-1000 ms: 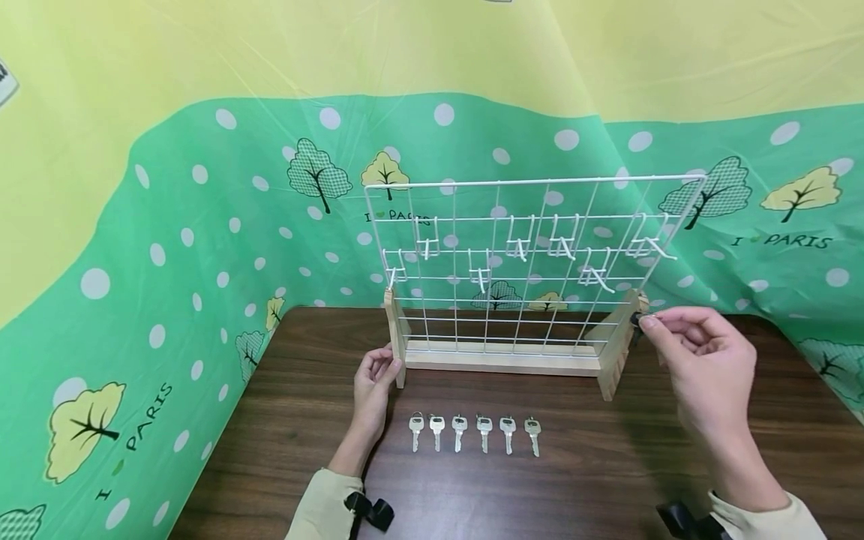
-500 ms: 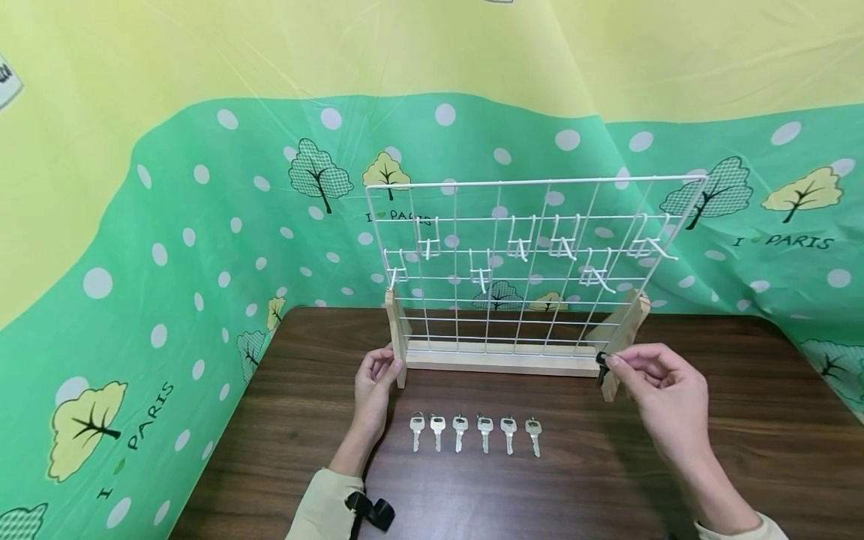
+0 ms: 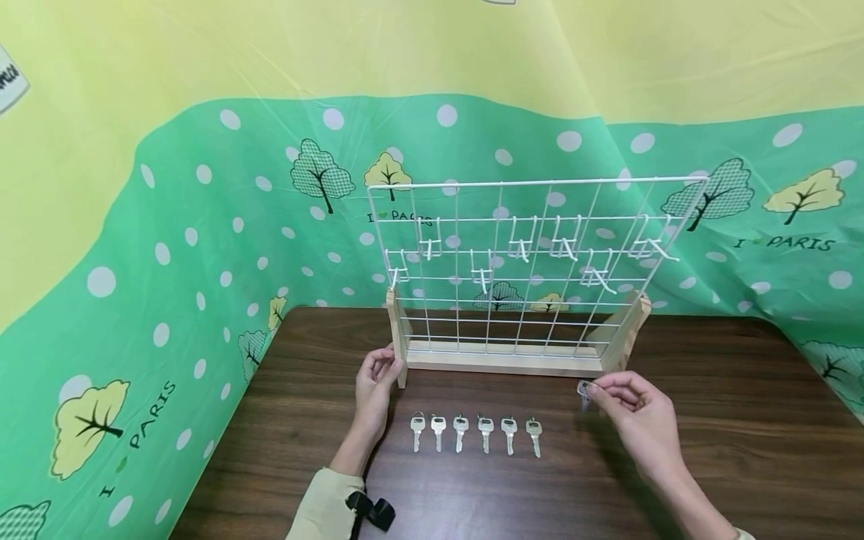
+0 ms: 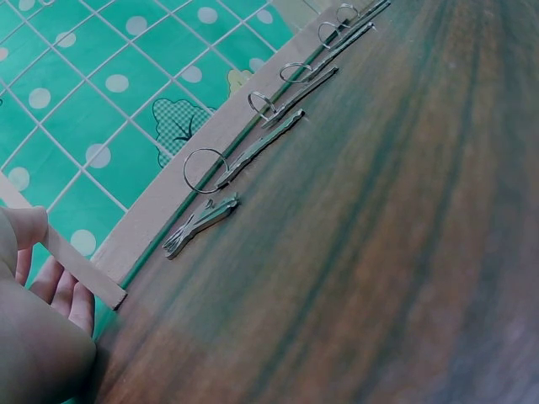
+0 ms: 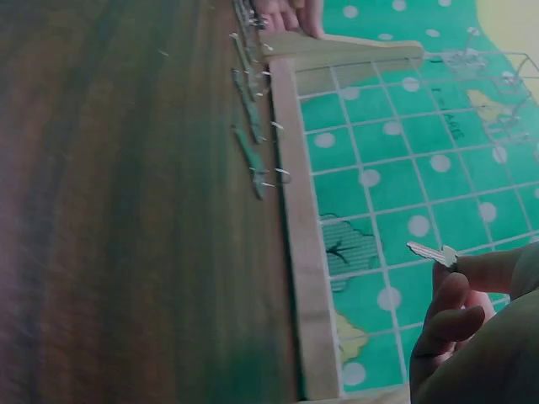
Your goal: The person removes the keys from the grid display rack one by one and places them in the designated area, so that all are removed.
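A white wire grid rack (image 3: 472,322) stands on a wooden base (image 3: 499,361) with a wooden foot at each end. My left hand (image 3: 373,382) grips the left foot (image 3: 397,337), thumb in front and fingers behind, as the left wrist view also shows. Between thumb and fingertips my right hand (image 3: 637,420) pinches a silver key (image 3: 584,394), held near the base's right front corner. In the right wrist view the key's (image 5: 429,252) blade points away from the fingers. Several more silver keys (image 3: 485,431) with rings lie in a row in front of the rack.
White wire hooks (image 3: 520,247) hang on the grid's upper bars at two heights. All of it stands on a dark wood-grain table (image 3: 472,495). A green and yellow printed cloth (image 3: 202,225) drapes behind and to the left.
My right hand has moved left and down with the key, from beside the rack's right foot to in front of it. The left hand keeps its place on the left foot.
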The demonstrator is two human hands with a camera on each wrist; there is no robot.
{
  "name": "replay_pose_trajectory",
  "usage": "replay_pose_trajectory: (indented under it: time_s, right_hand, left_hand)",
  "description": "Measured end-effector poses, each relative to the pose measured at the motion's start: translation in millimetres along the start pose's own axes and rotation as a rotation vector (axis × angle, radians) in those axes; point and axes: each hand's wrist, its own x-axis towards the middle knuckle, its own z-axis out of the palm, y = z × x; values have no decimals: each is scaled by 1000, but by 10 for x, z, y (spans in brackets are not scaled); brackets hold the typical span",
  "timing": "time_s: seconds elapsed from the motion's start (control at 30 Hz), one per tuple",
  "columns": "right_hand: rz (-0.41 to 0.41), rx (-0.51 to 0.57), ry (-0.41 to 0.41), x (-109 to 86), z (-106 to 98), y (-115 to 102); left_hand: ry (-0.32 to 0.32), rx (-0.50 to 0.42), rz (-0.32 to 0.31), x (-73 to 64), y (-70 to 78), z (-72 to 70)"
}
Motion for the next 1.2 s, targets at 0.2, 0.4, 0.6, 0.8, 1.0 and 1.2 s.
replay_pose_trajectory:
  time_s: [0.2,0.4,0.6,0.8,1.0,1.2]
  right_hand:
    - [42,-70,-57,-54,61,122]
    - [100,-63,-117,-79,115,235]
    - [177,-11,-178,-78,140,353]
    - [178,-111,-223,-101,158,417]
    - [118,-320,-202,-109,164,423]
    - [-9,-537,-166,-114,158,437]
  left_hand:
    - [-3,-10,-7,3,-12,2]
    - [-5,-14,-9,4,-19,1]
    - [-8,-5,-1,7,-21,-11]
    - [2,-1,-10,0,-17,-13]
    - [11,-11,-13,6,-8,-7]
    - [0,-1,-14,4,-9,-9]
